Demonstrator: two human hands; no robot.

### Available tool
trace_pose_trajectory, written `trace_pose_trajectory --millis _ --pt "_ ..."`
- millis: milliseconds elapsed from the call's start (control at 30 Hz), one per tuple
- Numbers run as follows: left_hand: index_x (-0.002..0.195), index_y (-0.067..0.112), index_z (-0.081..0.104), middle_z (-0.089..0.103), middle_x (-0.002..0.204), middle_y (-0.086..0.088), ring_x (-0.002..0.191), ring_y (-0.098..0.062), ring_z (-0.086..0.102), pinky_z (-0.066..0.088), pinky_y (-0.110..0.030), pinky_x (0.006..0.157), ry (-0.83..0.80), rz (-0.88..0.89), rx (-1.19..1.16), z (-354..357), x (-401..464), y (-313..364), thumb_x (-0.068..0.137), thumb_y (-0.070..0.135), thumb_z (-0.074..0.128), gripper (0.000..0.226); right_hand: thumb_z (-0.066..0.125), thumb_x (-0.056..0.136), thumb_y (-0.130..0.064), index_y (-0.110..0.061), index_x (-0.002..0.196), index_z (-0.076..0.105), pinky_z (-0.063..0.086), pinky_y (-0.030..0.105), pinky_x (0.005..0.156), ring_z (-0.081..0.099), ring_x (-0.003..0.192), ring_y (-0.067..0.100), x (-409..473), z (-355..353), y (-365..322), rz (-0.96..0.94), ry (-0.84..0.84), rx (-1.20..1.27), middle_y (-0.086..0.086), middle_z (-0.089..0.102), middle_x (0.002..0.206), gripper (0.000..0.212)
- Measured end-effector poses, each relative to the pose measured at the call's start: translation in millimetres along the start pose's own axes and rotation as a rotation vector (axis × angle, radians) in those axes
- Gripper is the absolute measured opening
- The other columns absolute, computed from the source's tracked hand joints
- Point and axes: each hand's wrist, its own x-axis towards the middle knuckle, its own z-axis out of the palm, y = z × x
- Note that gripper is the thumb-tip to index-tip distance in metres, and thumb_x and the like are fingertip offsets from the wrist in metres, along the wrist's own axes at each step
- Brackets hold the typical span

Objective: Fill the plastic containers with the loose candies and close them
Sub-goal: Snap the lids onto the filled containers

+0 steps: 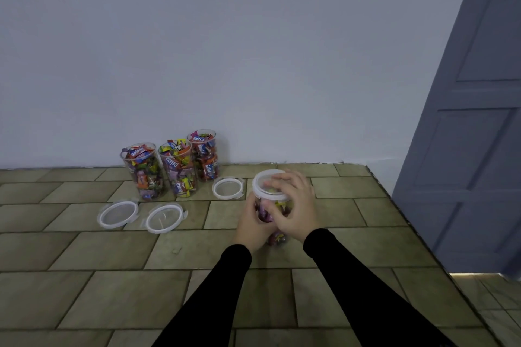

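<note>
Held jar: a clear plastic jar (273,215) full of wrapped candies stands on the tiled floor (84,248), near the wall and to the right of the other jars. Both hands cover much of its side.
Its lid: a white-rimmed clear lid (266,182) sits on top of the jar. Whether its clips are latched cannot be told.
Left hand: the left hand (253,224) wraps around the left side of the jar, fingers curled on its wall.
Right hand: the right hand (293,203) lies over the right part of the lid and down the jar's side, fingers curved around it and gripping.
Sleeves: both arms wear black sleeves (352,290) that reach to the wrists.
Open jars: three more clear jars stand against the wall, close together in a row, all filled with bright candy wrappers and none covered: the left jar (143,170), the middle jar (177,170) and the right jar (203,155).
Loose lids: three lids lie flat on the floor in front of that row. The left lid (117,215) and the middle lid (164,218) lie just beside each other; the third lid (227,188) lies between the open jars and the held jar.
Wall: a plain pale wall (253,51) rises behind the jars.
Door: a grey-blue panelled door (479,135) stands at the right.
</note>
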Motion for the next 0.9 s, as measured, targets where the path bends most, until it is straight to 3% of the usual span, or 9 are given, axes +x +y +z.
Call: trace_pose_trajectory --millis 233,300,400,467,567,700,767,900 --pt "0.113 0.043 0.048 0.06 0.117 0.015 0.106 0.009 0.057 0.047 -0.013 0.084 -0.005 -0.007 0.02 0 -1 -2 0.067 0.003 0.081 0.069 0.061 0.072 -0.04 -0.031 0.107 0.069 0.034 0.041 0.098 0.043 0.126 0.013 -1 0 -1 0.02 -0.041 -0.049 -0.013 0.058 0.116 0.037" --pt "0.116 0.042 0.046 0.06 0.118 0.013 0.106 0.008 0.057 0.047 -0.013 0.083 -0.02 -0.017 0.026 0 -1 0 0.068 0.004 0.081 0.07 0.057 0.069 -0.049 -0.032 0.102 0.07 0.034 0.041 0.094 0.046 0.119 0.009 2 -4 -7 0.059 -0.046 -0.085 -0.014 0.058 0.11 0.039" --pt "0.112 0.039 0.045 0.062 0.109 0.007 0.091 0.007 0.059 0.048 -0.012 0.073 -0.101 -0.057 0.072 -8 -2 7 0.068 0.007 0.083 0.066 0.049 0.065 -0.057 -0.03 0.087 0.069 0.032 0.039 0.084 0.053 0.097 0.01 14 -7 -20 0.085 -0.045 -0.246 -0.013 0.056 0.093 0.039" --pt "0.115 0.04 0.046 0.061 0.111 0.005 0.096 -0.002 0.059 0.051 -0.02 0.078 -0.173 -0.08 0.132 -19 -4 11 0.063 0.021 0.089 0.07 0.046 0.069 -0.056 -0.029 0.084 0.066 0.028 0.036 0.083 0.052 0.095 0.013 23 -4 -29 0.063 -0.041 -0.357 -0.011 0.055 0.091 0.036" --pt "0.123 0.031 0.052 0.057 0.121 0.01 0.109 -0.009 0.053 0.047 -0.028 0.089 -0.152 -0.055 0.265 -48 -5 7 0.061 0.046 0.085 0.072 0.046 0.074 -0.046 -0.027 0.089 0.066 0.024 0.034 0.081 0.051 0.099 0.017 39 13 -50 -0.001 -0.039 -0.397 -0.008 0.057 0.095 0.031" --pt "0.109 0.029 0.056 0.054 0.105 0.013 0.095 -0.012 0.051 0.039 -0.017 0.075 -0.105 -0.084 0.512 -96 -2 2 0.085 0.028 0.072 0.029 0.049 0.079 -0.037 -0.025 0.095 0.066 0.029 0.036 0.082 0.047 0.102 0.02 56 49 -76 -0.031 -0.157 -0.324 -0.004 0.057 0.099 0.027" --pt "0.105 0.026 0.062 0.059 0.105 0.008 0.097 -0.014 0.055 0.042 -0.021 0.079 -0.085 -0.103 0.653 -125 1 -6 0.09 0.026 0.064 0.015 0.055 0.081 -0.031 -0.025 0.098 0.064 0.034 0.037 0.087 0.047 0.104 0.02 59 72 -78 0.02 -0.222 -0.237 -0.004 0.057 0.101 0.02" --pt "0.113 0.019 0.069 0.063 0.122 0.003 0.11 -0.016 0.057 0.042 -0.026 0.094 -0.034 -0.045 0.984 -181 3 -19 0.093 0.029 0.057 0.025 0.058 0.08 -0.033 -0.028 0.102 0.061 0.046 0.039 0.091 0.054 0.104 0.019 68 121 -77 0.254 -0.318 -0.058 -0.003 0.058 0.108 0.023"
